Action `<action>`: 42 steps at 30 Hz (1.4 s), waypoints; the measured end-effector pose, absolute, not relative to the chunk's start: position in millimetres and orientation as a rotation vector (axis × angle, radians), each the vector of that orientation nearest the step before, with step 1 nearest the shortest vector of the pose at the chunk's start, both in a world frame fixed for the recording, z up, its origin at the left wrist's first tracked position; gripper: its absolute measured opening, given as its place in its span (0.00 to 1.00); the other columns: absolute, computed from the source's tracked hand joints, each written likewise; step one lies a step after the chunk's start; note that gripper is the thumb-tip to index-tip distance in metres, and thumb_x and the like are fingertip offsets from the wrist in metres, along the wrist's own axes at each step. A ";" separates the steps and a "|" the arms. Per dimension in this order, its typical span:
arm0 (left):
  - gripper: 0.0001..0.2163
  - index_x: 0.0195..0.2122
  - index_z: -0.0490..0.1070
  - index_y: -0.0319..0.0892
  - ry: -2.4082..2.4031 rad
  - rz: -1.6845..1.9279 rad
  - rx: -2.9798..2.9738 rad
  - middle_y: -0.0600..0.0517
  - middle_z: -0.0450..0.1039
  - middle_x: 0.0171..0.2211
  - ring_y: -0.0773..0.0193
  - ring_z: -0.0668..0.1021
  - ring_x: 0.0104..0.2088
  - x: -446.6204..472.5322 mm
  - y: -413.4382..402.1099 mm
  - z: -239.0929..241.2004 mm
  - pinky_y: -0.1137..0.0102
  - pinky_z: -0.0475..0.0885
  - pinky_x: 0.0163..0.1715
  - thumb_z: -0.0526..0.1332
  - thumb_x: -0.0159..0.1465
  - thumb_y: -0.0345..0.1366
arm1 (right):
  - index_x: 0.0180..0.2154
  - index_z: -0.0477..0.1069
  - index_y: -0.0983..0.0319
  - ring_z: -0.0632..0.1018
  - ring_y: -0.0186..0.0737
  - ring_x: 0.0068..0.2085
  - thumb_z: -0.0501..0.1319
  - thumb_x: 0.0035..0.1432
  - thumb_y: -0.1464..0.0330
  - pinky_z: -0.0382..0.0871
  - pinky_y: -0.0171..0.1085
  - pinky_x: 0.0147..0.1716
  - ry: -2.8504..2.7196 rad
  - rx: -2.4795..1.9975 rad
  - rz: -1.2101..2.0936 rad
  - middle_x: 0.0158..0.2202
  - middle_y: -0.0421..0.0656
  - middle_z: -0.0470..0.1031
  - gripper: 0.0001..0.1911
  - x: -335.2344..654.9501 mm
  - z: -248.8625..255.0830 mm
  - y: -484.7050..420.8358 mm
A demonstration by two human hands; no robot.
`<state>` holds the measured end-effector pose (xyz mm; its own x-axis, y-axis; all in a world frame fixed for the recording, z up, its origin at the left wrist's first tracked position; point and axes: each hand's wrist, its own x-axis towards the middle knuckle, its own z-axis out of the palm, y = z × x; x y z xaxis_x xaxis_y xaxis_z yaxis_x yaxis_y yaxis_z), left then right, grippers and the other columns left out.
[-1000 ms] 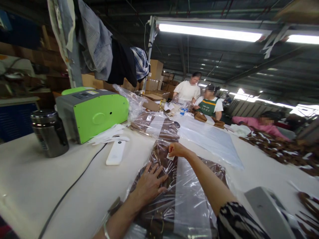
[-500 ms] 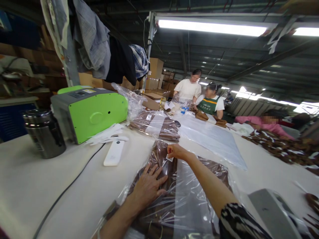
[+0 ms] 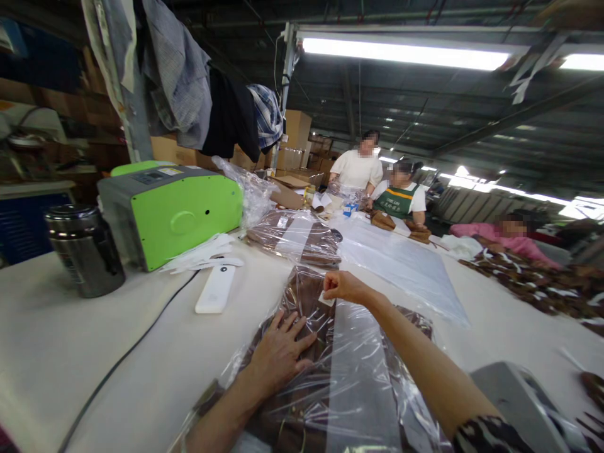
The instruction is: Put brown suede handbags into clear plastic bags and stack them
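Note:
A brown garment in a clear plastic bag (image 3: 358, 371) lies on the white table (image 3: 85, 352) in front of me. My left hand (image 3: 280, 352) rests flat on the bag's left side, fingers spread. My right hand (image 3: 344, 287) reaches to the bag's far end with fingers pinched on a small white tag (image 3: 326, 299) at the edge of the bag. A pale strip runs down the middle of the bag.
A green and grey machine (image 3: 170, 211) and a dark metal flask (image 3: 85, 248) stand at the left, with a white remote-like device (image 3: 216, 288) and a black cable (image 3: 127, 358) near them. More bagged garments (image 3: 295, 236) and flat plastic bags (image 3: 401, 264) lie beyond. Three people sit at the far end.
My right hand has shifted slightly right at the bag's far end, still pinching the tag. The left hand stays flat on the bag.

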<state>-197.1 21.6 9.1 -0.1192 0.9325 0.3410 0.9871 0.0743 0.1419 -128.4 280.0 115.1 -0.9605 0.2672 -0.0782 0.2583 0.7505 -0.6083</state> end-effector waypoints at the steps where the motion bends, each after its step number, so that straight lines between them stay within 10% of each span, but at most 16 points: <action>1: 0.24 0.61 0.66 0.60 -2.177 -0.514 -1.968 0.50 0.65 0.64 0.48 0.66 0.64 -196.9 21.2 9.9 0.46 0.53 0.65 0.58 0.65 0.57 | 0.28 0.71 0.62 0.69 0.31 0.25 0.69 0.44 0.68 0.59 0.30 0.25 -2.955 -0.427 0.996 0.23 0.33 0.71 0.08 -132.8 112.9 275.7; 17: 0.25 0.62 0.66 0.58 -2.272 -0.556 -2.023 0.48 0.63 0.65 0.48 0.64 0.66 -197.5 19.1 18.6 0.44 0.53 0.66 0.60 0.65 0.55 | 0.26 0.71 0.62 0.71 0.35 0.29 0.72 0.44 0.67 0.58 0.33 0.28 -2.844 -0.662 0.522 0.25 0.37 0.73 0.11 -134.4 70.6 271.5; 22: 0.27 0.66 0.61 0.52 -2.483 -0.693 -2.069 0.47 0.62 0.66 0.50 0.63 0.66 -201.7 14.4 48.7 0.47 0.58 0.65 0.52 0.69 0.56 | 0.41 0.75 0.61 0.78 0.43 0.44 0.53 0.64 0.57 0.69 0.39 0.45 -2.606 -0.752 0.441 0.42 0.47 0.79 0.17 -92.1 93.3 282.2; 27: 0.32 0.66 0.60 0.45 -2.297 -0.636 -2.044 0.44 0.57 0.68 0.48 0.56 0.69 -176.8 72.1 102.5 0.45 0.53 0.66 0.45 0.69 0.60 | 0.65 0.59 0.67 0.55 0.52 0.70 0.42 0.68 0.52 0.44 0.55 0.67 -2.495 -0.944 0.134 0.69 0.52 0.56 0.35 -26.7 78.2 309.8; 42: 0.32 0.71 0.48 0.41 -2.506 -0.305 -1.540 0.41 0.45 0.71 0.49 0.49 0.71 -266.6 159.7 9.4 0.42 0.52 0.63 0.42 0.71 0.55 | 0.68 0.53 0.69 0.46 0.53 0.72 0.39 0.69 0.48 0.31 0.56 0.69 -2.532 -1.326 -0.331 0.71 0.51 0.50 0.40 38.1 -5.8 346.2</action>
<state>-266.6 159.7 9.4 -0.4454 0.8561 0.2622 0.8940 0.4413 0.0779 38.1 346.2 -5.8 -0.5478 0.7669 0.3344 0.8271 0.5566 0.0784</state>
